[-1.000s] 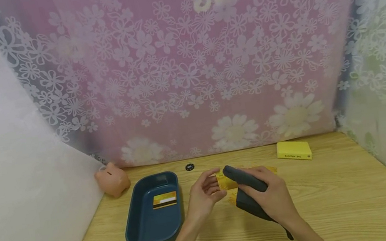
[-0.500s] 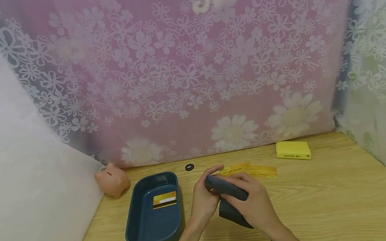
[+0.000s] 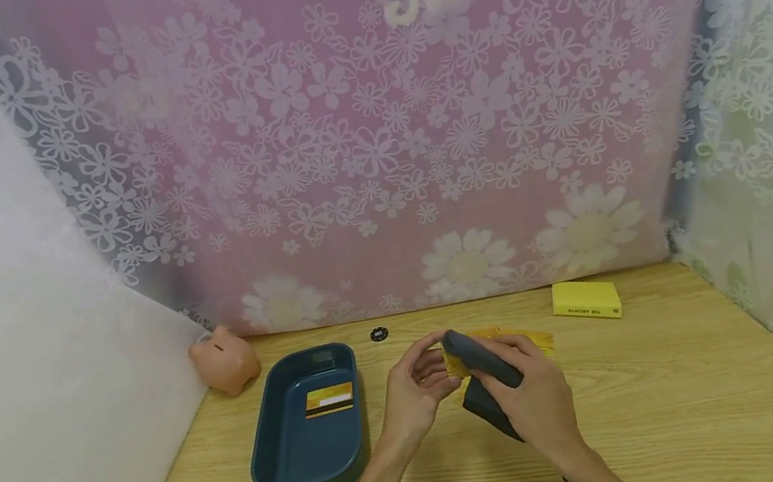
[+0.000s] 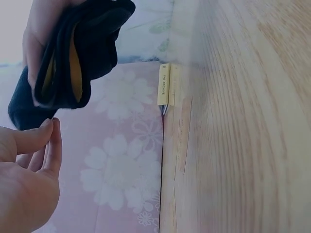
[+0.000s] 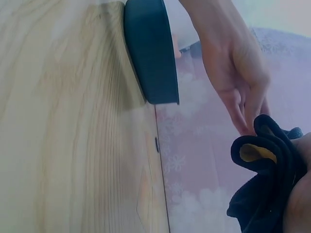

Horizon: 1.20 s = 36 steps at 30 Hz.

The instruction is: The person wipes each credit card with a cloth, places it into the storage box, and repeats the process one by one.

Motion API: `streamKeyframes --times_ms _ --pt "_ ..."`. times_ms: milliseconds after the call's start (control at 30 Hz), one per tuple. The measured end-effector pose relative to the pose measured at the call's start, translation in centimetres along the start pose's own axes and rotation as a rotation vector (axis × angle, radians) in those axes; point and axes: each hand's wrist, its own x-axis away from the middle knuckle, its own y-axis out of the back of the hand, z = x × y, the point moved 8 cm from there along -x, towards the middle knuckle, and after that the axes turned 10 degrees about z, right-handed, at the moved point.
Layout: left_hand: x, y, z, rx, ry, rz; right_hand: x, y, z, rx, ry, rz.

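My right hand (image 3: pixel 541 402) grips a folded dark navy fabric pouch (image 3: pixel 485 364) over the table. The left wrist view shows the pouch (image 4: pixel 104 36) bent into folds, with yellow inside it. My left hand (image 3: pixel 411 397) is at the pouch's left end, its fingers loosely curved; in the right wrist view its fingertips (image 5: pixel 248 127) reach the pouch's edge. In the head view thumb and forefinger are apart, and I see nothing held between them. Yellow cards (image 3: pixel 535 341) lie on the table behind the pouch, which partly hides them.
To the left stands a blue tray (image 3: pixel 263 454) with a gold bank card (image 3: pixel 328 400) in it. A pink piggy bank (image 3: pixel 226 361) is at the back left. A black poker chip (image 3: pixel 379 334) and a yellow book (image 3: pixel 586 300) lie farther back, near the floral curtain.
My right hand first brought the pouch left against my left hand, then drew it back right. The left hand barely shifted. Tray, piggy bank, chip and book have not moved.
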Motion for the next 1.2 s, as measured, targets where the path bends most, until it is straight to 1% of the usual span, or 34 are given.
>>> streamKeyframes --times_ms 133,267,400,533,633,733,867,1000,1100,1200 --pt "0.1 0.0 0.0 0.038 -0.003 0.019 0.0 1.0 -0.9 0.015 -0.022 -0.026" --pt "0.2 0.1 0.0 0.070 0.009 0.013 0.1 2.0 -1.9 0.033 -0.052 -0.053" --pt "0.2 0.2 0.0 0.077 0.018 -0.001 0.4 3.0 -3.2 0.049 -0.105 -0.081" --pt "0.3 0.2 0.1 0.077 0.039 0.000 0.5 3.9 -4.4 0.063 -0.158 -0.093" --pt "0.4 0.1 0.2 0.107 0.057 0.009 0.5 4.5 -5.1 0.072 -0.173 -0.102" --pt "0.5 0.1 0.1 0.124 0.061 0.012 0.4 4.9 -5.3 0.068 -0.170 -0.120" --pt "0.5 0.2 0.0 0.124 0.063 0.006 0.3 5.3 -5.2 0.047 -0.156 -0.134" --pt "0.5 0.3 0.1 0.124 0.060 -0.002 0.1 5.1 -4.3 -0.003 -0.114 -0.124" --pt "0.4 0.3 0.0 0.122 0.049 -0.007 0.0 4.3 -3.2 -0.060 -0.074 -0.098" --pt "0.3 0.3 -0.1 0.104 0.040 -0.013 0.1 2.9 -2.0 -0.095 -0.044 -0.058"
